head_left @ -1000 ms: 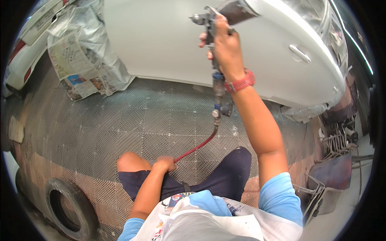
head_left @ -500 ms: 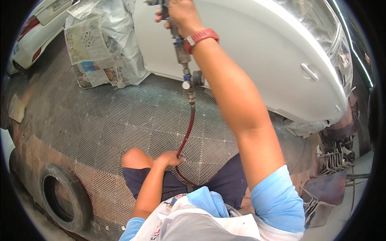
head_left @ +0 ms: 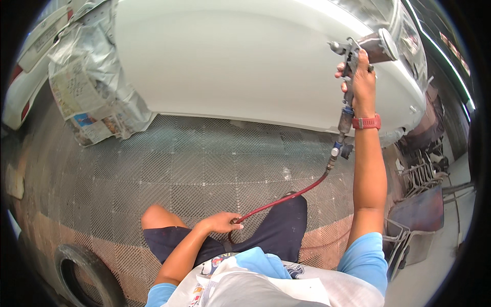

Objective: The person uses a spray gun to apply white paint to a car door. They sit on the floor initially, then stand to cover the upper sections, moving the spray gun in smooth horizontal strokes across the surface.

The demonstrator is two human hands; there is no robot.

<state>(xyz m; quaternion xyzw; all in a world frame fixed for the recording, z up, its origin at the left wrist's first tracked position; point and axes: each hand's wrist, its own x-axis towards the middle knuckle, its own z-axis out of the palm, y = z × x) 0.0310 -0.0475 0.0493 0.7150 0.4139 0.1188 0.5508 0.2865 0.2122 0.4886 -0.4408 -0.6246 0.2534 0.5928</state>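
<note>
My right hand (head_left: 362, 82) is closed around the grip of a spray gun (head_left: 350, 64), held in front of the right part of a white car door panel (head_left: 230, 56). The gun's cup (head_left: 377, 47) tilts up to the right, and its nozzle points left along the panel. A dark red air hose (head_left: 281, 200) runs from the fittings under the gun down to my left hand (head_left: 223, 222). Above my lap, the fingers of that hand are wrapped round the hose. A red watch (head_left: 367, 123) is on my right wrist.
Plastic and newspaper masking (head_left: 92, 97) covers the car's left end. Another white car (head_left: 30, 77) stands at far left. A tyre (head_left: 84, 276) lies at lower left on the grid-tiled floor (head_left: 169, 174). Stacked metal-framed chairs (head_left: 414, 212) stand at the right.
My right hand has carried the spray gun to the right across the panel, with the hose trailing after it. The whole view has shifted too. My left hand keeps its hold on the hose.
</note>
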